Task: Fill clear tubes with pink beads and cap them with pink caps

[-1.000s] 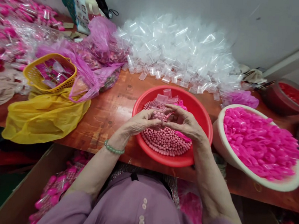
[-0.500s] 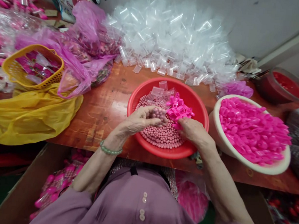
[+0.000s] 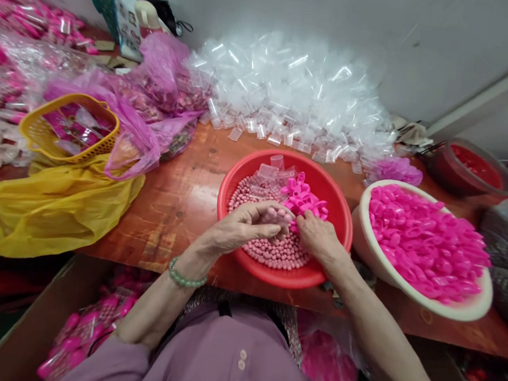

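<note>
The grip of the left hand [image 3: 251,223] is curled round a pink bead cluster [image 3: 277,215], held over the red basin [image 3: 343,213] on the tabletop [image 3: 168,206]. The right hand [image 3: 319,239] has its fingertips among the pink plastic pieces [image 3: 299,190] in there; whether it's pinching one, I can't tell. The cluster looks light, hard and slippery, best cupped round its sides; the pieces seem stiff, easily nipped by an edge.

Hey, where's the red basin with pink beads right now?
In the head view, the red basin sits just right of centre on the wooden table, immediately left of the cream tub.
</note>
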`<state>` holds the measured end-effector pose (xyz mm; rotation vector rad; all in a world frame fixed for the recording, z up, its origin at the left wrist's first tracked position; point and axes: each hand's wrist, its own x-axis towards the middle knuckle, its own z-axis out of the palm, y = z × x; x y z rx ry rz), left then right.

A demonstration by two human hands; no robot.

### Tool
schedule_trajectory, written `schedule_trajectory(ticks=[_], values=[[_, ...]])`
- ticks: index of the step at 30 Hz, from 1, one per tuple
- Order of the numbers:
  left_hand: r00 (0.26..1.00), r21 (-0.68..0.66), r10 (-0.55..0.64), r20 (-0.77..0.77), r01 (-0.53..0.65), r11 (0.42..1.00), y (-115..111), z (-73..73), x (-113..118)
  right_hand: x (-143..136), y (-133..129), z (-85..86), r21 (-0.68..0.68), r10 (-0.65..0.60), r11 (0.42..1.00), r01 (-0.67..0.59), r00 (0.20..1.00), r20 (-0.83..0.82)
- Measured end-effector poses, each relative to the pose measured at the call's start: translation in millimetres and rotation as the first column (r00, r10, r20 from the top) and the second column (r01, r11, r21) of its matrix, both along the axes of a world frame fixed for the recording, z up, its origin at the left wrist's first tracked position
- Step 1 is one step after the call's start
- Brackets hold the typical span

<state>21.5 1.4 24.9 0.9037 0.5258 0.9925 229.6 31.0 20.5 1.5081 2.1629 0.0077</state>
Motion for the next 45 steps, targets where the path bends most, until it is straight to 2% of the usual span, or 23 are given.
schedule_trajectory(ticks=[9, 11, 13, 14, 15, 17, 19, 20, 21, 22, 24, 26, 31, 35, 40, 42, 45], values=[[0.999, 0.007, 0.031, -0.040, -0.030, 1.000, 4, -1.0, -3, 8, -7, 12.9, 0.002, 0.003, 1.000, -0.003, 1.000, -0.010], [0.999, -0.004, 0.026, -0.033, -0.026, 1.000, 4, -1.2, -3, 16, -6, 17.0, 0.017, -0.004, 1.000, 0.006, 0.996, -0.085], [0.999, -0.010, 0.036, -0.030, -0.036, 0.999, 4, -1.2, -2, 24, -4, 19.4, 0.057, -0.032, 0.997, 0.050, 0.958, -0.285], [0.998, -0.012, 0.047, -0.036, -0.047, 0.999, 4, -1.3, -1, 27, -4, 19.7, 0.071, -0.045, 0.994, 0.084, 0.898, -0.438], [0.997, -0.015, 0.062, -0.045, -0.063, 0.998, 5, -1.4, 0, 30, -3, 19.5, 0.065, -0.054, 0.991, 0.117, 0.794, -0.605], [0.994, -0.035, 0.086, -0.061, -0.088, 0.995, 7, -2.1, 2, 30, -5, 18.5, -0.025, -0.092, 0.989, 0.145, 0.480, -0.872], [0.991, -0.075, 0.125, -0.052, -0.129, 0.989, 9, -3.6, 5, 23, -9, 17.9, -0.174, -0.192, 0.977, 0.122, 0.157, -0.969], [0.987, -0.097, 0.157, -0.045, -0.161, 0.982, 10, -4.6, 7, 18, -11, 18.0, -0.242, -0.248, 0.965, 0.102, 0.041, -0.968], [0.981, -0.114, 0.191, -0.043, -0.195, 0.974, 11, -5.6, 9, 11, -14, 18.3, -0.293, -0.291, 0.953, 0.080, -0.038, -0.956], [0.976, -0.125, 0.213, -0.042, -0.216, 0.968, 13, -6.7, 10, 5, -16, 18.9, -0.325, -0.321, 0.944, 0.053, -0.082, -0.944], [0.976, -0.135, 0.217, -0.030, -0.219, 0.966, 15, -8.7, 12, -8, -19, 19.9, -0.345, -0.341, 0.939, 0.016, -0.114, -0.933], [0.980, -0.132, 0.198, -0.007, -0.198, 0.971, 15, -10.0, 13, -17, -21, 19.8, -0.332, -0.330, 0.943, 0.000, -0.113, -0.937], [0.979, -0.167, 0.202, 0.009, -0.197, 0.966, 15, -9.8, 10, -24, -23, 14.1, -0.340, -0.339, 0.940, -0.011, -0.121, -0.933], [0.971, -0.176, 0.237, -0.005, -0.234, 0.956, 15, -8.5, 9, -22, -29, 10.7, -0.261, -0.238, 0.961, 0.087, -0.213, -0.948], [0.968, -0.133, 0.248, -0.040, -0.251, 0.959, 15, -7.3, 9, -20, -34, 11.1, -0.282, -0.179, 0.923, 0.262, -0.357, -0.917], [0.967, -0.135, 0.248, -0.056, -0.254, 0.958, 14, -5.8, 9, -20, -34, 11.4, -0.224, -0.120, 0.930, 0.293, -0.335, -0.934], [0.973, -0.147, 0.216, -0.079, -0.226, 0.963, 14, -2.8, 9, -22, -32, 10.4, -0.032, 0.022, 0.943, 0.331, -0.159, -0.987]])
